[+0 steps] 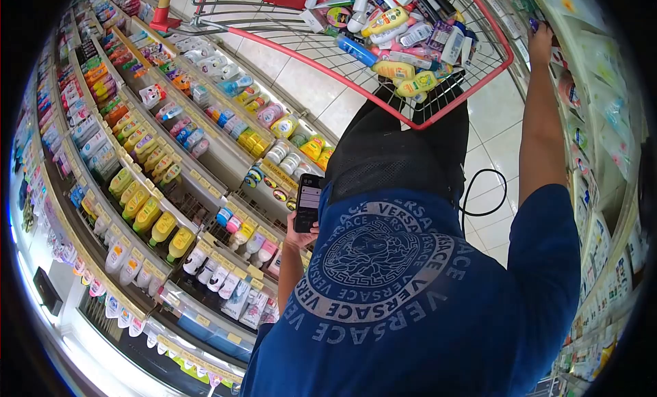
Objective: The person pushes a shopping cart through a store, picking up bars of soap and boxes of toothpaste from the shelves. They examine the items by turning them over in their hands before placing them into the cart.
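Observation:
My left hand is wrapped round a black phone with a lit screen, beside the shelves on the left. My right arm stretches forward to the shelf on the right, where my right hand has its fingers closed on a small purple item; the hand looks small and its details are hard to make out. Ahead of my legs stands a wire shopping cart with a red rim, piled with bottles, tubes and boxes. Yellow bottles lie near the cart's close end.
Long shelves of bottles and jars run along the left. Another shelf with packets lines the right. White floor tiles show between cart and shelves, with a black cord loop beside my body. A yellow-and-red pole is at the upper left.

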{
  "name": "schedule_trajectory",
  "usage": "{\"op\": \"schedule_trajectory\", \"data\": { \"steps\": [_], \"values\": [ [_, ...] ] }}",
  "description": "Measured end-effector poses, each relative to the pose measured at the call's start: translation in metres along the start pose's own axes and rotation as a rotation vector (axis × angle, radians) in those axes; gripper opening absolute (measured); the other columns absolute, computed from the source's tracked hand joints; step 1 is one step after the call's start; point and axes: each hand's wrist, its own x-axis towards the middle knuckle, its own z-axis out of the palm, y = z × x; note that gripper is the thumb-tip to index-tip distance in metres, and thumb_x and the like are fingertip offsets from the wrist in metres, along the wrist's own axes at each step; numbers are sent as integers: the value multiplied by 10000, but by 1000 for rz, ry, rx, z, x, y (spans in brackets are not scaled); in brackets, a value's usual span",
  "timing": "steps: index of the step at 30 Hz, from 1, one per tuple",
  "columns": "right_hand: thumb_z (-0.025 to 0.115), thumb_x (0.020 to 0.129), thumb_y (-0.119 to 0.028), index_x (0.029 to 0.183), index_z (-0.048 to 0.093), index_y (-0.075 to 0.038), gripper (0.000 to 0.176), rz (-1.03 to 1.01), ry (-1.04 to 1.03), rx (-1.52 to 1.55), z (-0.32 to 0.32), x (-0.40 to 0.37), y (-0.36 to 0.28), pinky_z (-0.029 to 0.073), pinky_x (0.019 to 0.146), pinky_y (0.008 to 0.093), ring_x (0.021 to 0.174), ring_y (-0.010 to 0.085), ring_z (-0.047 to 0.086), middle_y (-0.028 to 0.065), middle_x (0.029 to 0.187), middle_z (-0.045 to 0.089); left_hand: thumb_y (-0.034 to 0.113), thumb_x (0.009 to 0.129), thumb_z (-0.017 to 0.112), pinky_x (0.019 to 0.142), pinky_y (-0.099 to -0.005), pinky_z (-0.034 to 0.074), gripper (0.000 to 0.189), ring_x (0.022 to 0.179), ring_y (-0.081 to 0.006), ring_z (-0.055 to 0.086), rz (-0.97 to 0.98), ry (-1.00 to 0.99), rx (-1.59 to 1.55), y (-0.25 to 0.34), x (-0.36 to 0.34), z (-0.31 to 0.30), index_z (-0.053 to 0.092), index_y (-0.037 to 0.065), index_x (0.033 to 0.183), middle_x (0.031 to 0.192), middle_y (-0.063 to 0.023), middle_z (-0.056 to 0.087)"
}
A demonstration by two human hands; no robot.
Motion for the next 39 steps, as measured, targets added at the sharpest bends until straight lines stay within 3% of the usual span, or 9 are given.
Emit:
{"op": "schedule_trajectory", "data": {
  "steps": [9,11,19,21,23,29,33,35,39],
  "values": [
    [583,800,-157,1103,526,-21,337,-14,11,147,-37,-35,-24,417,867,399,1022,353,498,189,1112,499,541,720,554,533,-276,428,571,683,-199,532,48,-104,10,24,28,-23,541,98,1080,858,-71,576],
    [578,800,-193,1119,507,-86,345,-21,41,173,-42,-46,-33,442,799,439,986,354,514,147,1105,485,545,718,556,533,-279,432,570,678,-201,536,50,-126,8,32,34,-29,547,101,1075,851,-70,581],
    [578,800,-143,1109,511,-49,330,-47,216,301,-98,-88,-87,431,796,413,961,355,508,171,1040,488,545,731,547,591,-276,443,569,670,-172,524,-218,-158,314,78,44,-59,527,65,1036,827,-72,557],
    [588,790,-113,1094,511,-28,324,-42,278,300,-111,-100,-99,420,812,409,955,364,501,185,1028,489,470,756,566,612,-265,445,495,699,-154,529,-249,-185,410,95,47,-70,521,53,1018,859,-59,557],
    [588,793,-109,1096,512,-27,323,-26,353,315,-131,-110,-119,415,821,406,955,354,501,181,1026,488,301,762,617,657,-286,467,525,787,-143,553,-378,-210,574,111,53,-80,455,50,1193,951,-64,568],
    [600,792,-82,1094,522,-30,316,40,332,463,-166,-135,-170,471,720,347,856,303,552,156,1009,492,69,718,622,839,-287,432,867,1012,-161,510,-46,-398,1034,137,18,23,120,106,1424,1237,-97,467],
    [636,760,-63,1078,545,-31,333,43,226,582,-172,-144,-197,479,659,276,799,224,565,135,996,514,72,703,620,912,-256,354,822,1068,-156,449,45,-416,1171,148,30,48,200,92,1409,1275,-67,426],
    [644,757,-68,1070,557,-34,327,-3,210,648,-162,-147,-204,474,647,257,797,199,559,126,996,518,125,719,616,910,-251,350,785,1065,-159,456,100,-447,1175,147,37,50,229,88,1401,1272,-84,428],
    [642,783,-97,1083,555,-12,323,50,152,845,-148,-157,-222,469,616,233,779,130,542,94,965,545,357,780,557,865,-263,390,744,1079,-181,461,113,-179,1403,142,55,52,235,103,1402,1253,-122,466]
  ]
}}
